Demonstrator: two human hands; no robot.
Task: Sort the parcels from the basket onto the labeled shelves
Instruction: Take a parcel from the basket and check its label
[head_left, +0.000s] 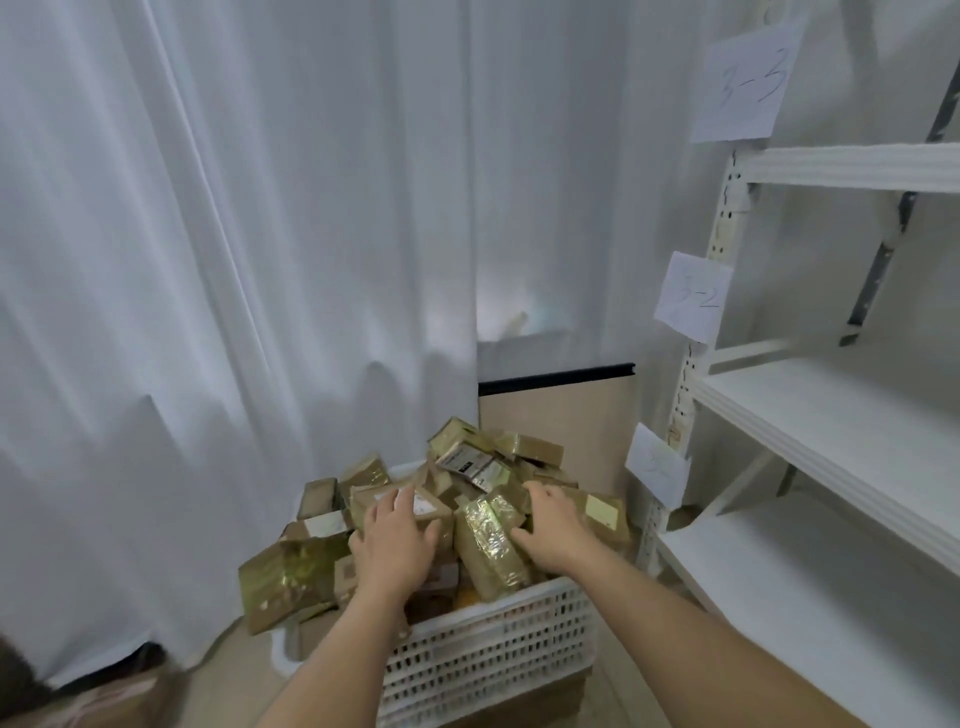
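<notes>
White curtain fills the back & left. Shelf unit on the right, white, w/ bare boards at several levels. Paper labels taped to its front post: top label reads "3-3", middle label reads "3-2", bottom label too blurred to read. Tan board w/ a black top edge stands behind the basket, against the curtain.

Basket is white plastic lattice, on the floor just left of the shelf unit, sitting on something flat & brown. Heaped over the rim w/ parcels: small brown cardboard boxes wrapped in shiny tape, some w/ white stickers. One bigger parcel hangs over the basket's left edge, tilted.

Both arms reach down & fwd into the heap. Left hand lies palm down on a box w/ a white sticker, fingers spread & straight, not curled round it. Right hand rests on the pile beside a long taped parcel, thumb touching its side, fingers reaching over boxes behind; can't tell if it grips anything.
</notes>
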